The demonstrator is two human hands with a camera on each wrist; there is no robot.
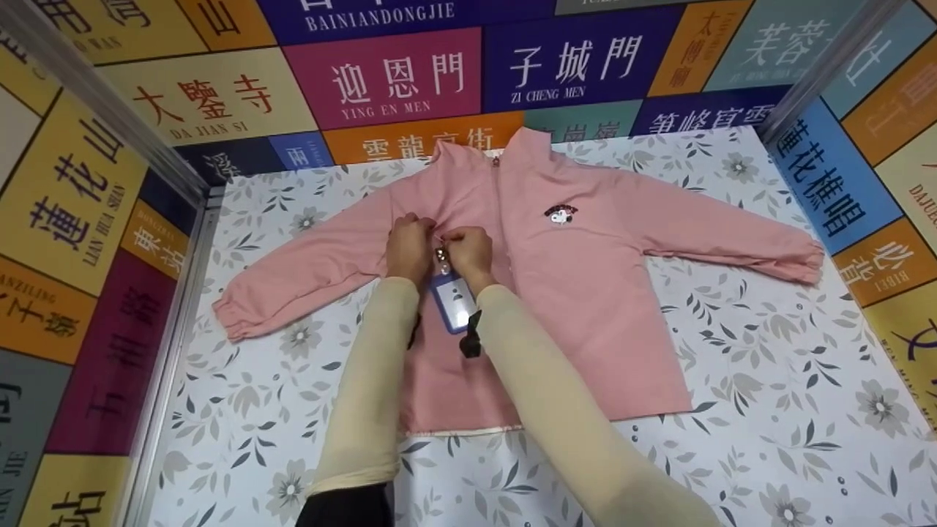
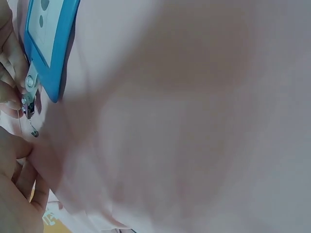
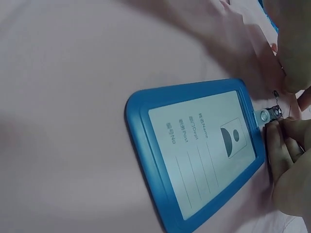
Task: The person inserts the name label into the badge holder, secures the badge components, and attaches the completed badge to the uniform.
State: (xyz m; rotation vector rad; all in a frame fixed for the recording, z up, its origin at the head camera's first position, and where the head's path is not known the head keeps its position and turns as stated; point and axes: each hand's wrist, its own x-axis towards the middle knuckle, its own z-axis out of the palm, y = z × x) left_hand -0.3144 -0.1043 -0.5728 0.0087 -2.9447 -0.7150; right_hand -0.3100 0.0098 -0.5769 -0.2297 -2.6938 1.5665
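Note:
A pink zip jacket (image 1: 578,293) lies spread out, front up, with a small cartoon patch on its chest. A blue-framed badge holder (image 3: 194,150) with a printed card rests on the jacket's left-side panel in the head view. At its top is a metal badge clip (image 2: 29,82) with a thin open pin wire. My right hand (image 1: 471,252) pinches this clip between thumb and fingers. Close beside it, my left hand (image 1: 410,247) pinches the jacket's cloth, which is gathered near the pin. Whether the pin's tip is in the cloth is hidden by the fingers.
The jacket lies on a table (image 1: 293,468) with a white, leaf-patterned cover. Colourful panels with printed characters (image 1: 395,77) stand behind and on both sides. The jacket's sleeves (image 1: 293,271) stretch out left and right.

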